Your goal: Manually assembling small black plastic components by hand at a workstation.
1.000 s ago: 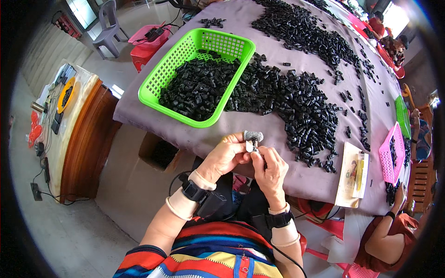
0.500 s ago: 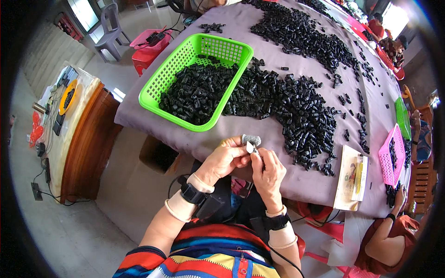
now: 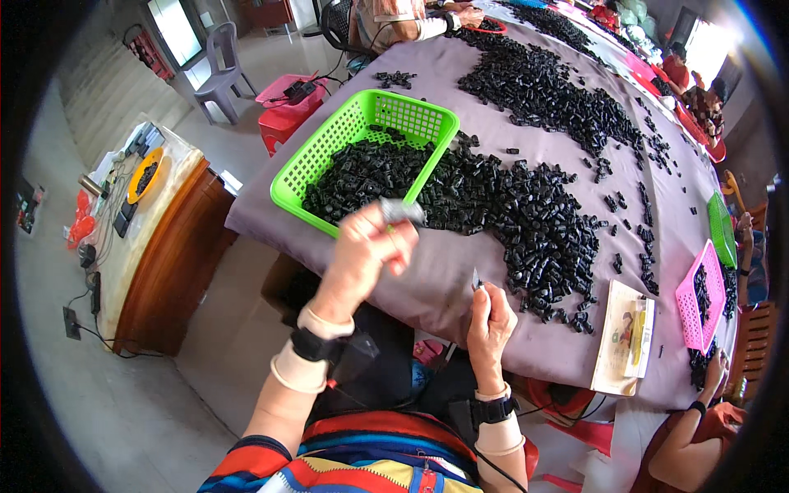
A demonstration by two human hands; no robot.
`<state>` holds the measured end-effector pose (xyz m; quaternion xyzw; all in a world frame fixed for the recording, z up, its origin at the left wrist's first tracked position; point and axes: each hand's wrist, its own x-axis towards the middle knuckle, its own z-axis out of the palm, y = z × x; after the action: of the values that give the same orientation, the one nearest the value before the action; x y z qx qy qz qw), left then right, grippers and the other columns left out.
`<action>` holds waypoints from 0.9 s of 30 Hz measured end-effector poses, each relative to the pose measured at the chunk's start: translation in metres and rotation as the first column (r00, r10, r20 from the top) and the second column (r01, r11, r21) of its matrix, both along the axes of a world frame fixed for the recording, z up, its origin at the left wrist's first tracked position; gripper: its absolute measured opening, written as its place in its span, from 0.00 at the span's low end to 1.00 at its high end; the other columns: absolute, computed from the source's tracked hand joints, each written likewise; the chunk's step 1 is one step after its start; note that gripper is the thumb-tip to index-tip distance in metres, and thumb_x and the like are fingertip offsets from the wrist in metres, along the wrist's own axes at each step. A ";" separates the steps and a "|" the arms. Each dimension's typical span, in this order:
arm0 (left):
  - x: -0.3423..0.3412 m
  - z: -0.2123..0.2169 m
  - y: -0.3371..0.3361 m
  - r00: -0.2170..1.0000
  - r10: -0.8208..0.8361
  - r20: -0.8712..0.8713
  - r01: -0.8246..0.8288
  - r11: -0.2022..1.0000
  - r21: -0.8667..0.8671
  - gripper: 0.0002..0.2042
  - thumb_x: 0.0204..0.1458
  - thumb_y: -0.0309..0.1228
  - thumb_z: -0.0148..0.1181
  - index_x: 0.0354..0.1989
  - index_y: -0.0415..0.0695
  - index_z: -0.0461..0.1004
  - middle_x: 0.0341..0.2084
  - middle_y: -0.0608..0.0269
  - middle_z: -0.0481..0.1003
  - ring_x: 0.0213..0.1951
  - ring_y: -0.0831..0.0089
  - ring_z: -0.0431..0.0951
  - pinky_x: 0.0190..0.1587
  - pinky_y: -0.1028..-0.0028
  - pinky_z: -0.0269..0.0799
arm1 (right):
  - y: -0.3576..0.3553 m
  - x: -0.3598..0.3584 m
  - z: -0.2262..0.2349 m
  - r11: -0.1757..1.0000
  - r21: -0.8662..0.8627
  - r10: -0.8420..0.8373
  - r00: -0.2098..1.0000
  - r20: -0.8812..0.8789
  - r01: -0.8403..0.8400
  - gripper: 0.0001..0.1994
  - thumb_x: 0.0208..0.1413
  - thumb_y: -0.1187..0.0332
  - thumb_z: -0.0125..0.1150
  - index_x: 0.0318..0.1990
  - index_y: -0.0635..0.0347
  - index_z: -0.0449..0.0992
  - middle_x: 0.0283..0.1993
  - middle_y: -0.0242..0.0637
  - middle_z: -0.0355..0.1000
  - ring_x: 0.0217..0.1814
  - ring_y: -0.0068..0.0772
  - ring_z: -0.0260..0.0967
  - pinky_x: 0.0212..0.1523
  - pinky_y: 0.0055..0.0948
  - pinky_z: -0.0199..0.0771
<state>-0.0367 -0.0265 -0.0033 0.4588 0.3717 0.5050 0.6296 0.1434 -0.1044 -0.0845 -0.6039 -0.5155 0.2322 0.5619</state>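
Head view: a small grey part is pinched in the left hand, raised over the near rim of the green basket of black pieces. A thin metal blade is gripped in the closed right hand at the counter edge. A flat yellowish packet is seen lying right, beside a pink tray.

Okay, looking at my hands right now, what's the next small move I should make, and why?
Probably let the small grey piece drop from your left hand into the green basket. That hand is raised at the basket's near rim, pinching the piece just above the black parts inside. Your right hand sits apart, near the table edge, holding a thin pointed tool.
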 end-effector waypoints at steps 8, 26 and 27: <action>0.020 -0.002 0.023 0.811 0.292 -0.507 -0.083 0.915 0.395 0.11 0.47 0.22 0.57 0.40 0.39 0.72 0.27 0.69 0.71 0.23 0.85 0.71 0.23 0.84 0.67 | 0.001 0.001 -0.007 0.999 0.036 -0.002 1.000 -0.016 0.003 0.08 0.56 0.68 0.52 0.33 0.65 0.71 0.20 0.36 0.64 0.20 0.26 0.59 0.24 0.25 0.61; 0.100 -0.089 0.052 0.582 0.322 -0.746 0.250 0.802 0.542 0.12 0.44 0.20 0.54 0.39 0.41 0.69 0.33 0.52 0.70 0.33 0.54 0.73 0.35 0.63 0.71 | 0.000 0.001 -0.005 0.999 0.028 -0.038 0.996 -0.083 0.041 0.06 0.56 0.71 0.52 0.33 0.66 0.71 0.21 0.32 0.63 0.22 0.20 0.58 0.25 0.21 0.61; 0.100 -0.089 0.052 0.583 0.339 -0.738 0.256 0.786 0.563 0.13 0.44 0.19 0.53 0.40 0.40 0.69 0.31 0.52 0.70 0.32 0.55 0.73 0.34 0.65 0.71 | -0.001 0.001 -0.004 0.999 0.027 -0.039 0.996 -0.082 0.042 0.06 0.56 0.71 0.52 0.33 0.66 0.71 0.21 0.32 0.63 0.22 0.20 0.58 0.25 0.21 0.61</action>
<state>0.0632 0.0258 -0.0924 0.8059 0.4415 0.3459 0.1897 0.1446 -0.1050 -0.0887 -0.5961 -0.4831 0.2379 0.5955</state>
